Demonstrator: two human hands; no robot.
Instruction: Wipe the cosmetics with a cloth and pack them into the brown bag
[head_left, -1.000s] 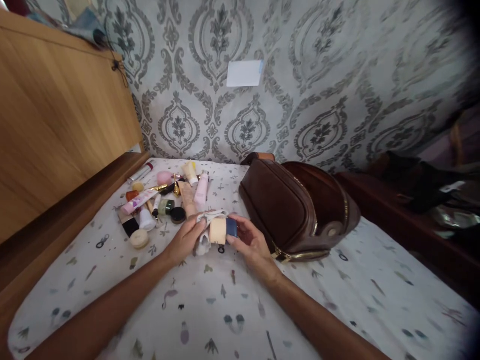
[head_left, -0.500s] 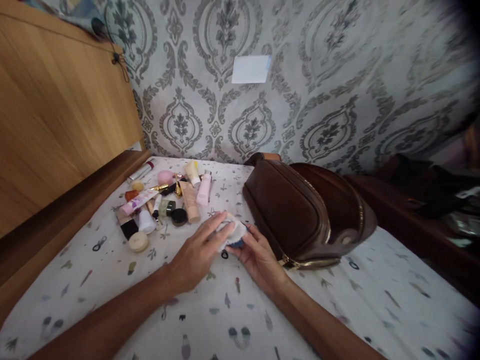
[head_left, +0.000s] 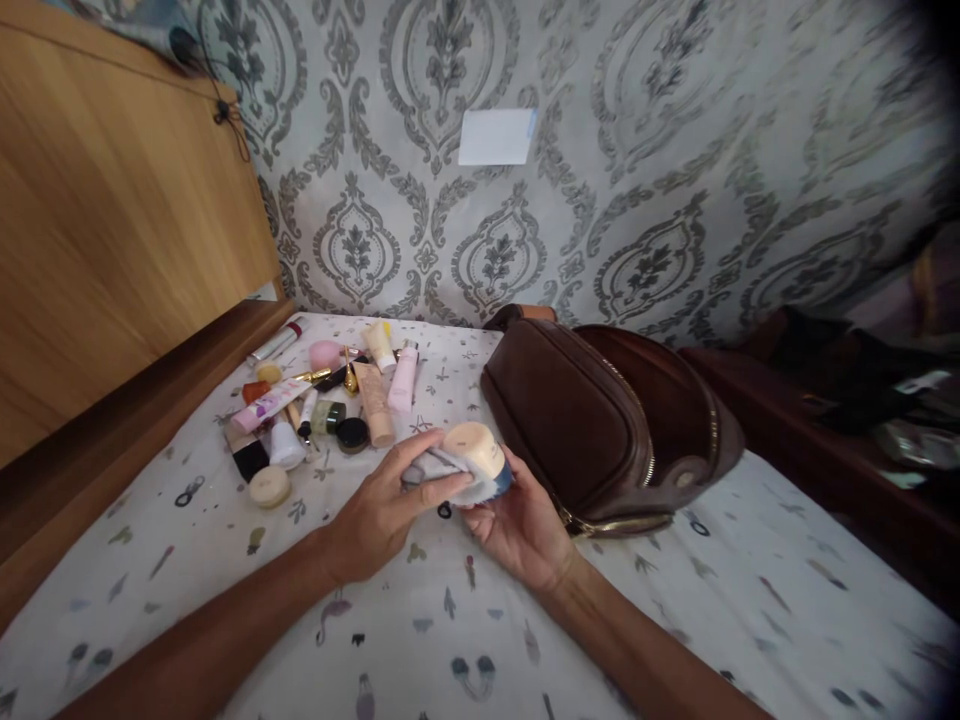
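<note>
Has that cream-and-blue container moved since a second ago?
Yes. The cream-and-blue container has shifted right in the picture, closer to the brown bag.

A: What's the wall [head_left: 427,200] like?
B: Pale grey, patterned with darker medallions and scrolling leaves — a white card [head_left: 496,137] near its middle.
A: And the furniture?
B: A honey-coloured wooden cabinet [head_left: 120,220] at left, a darker wooden ledge [head_left: 75,480] along its foot, a white printed cloth [head_left: 405,640] spread out in front.
A: Light?
B: Soft, muted — dimmer toward the right.
</note>
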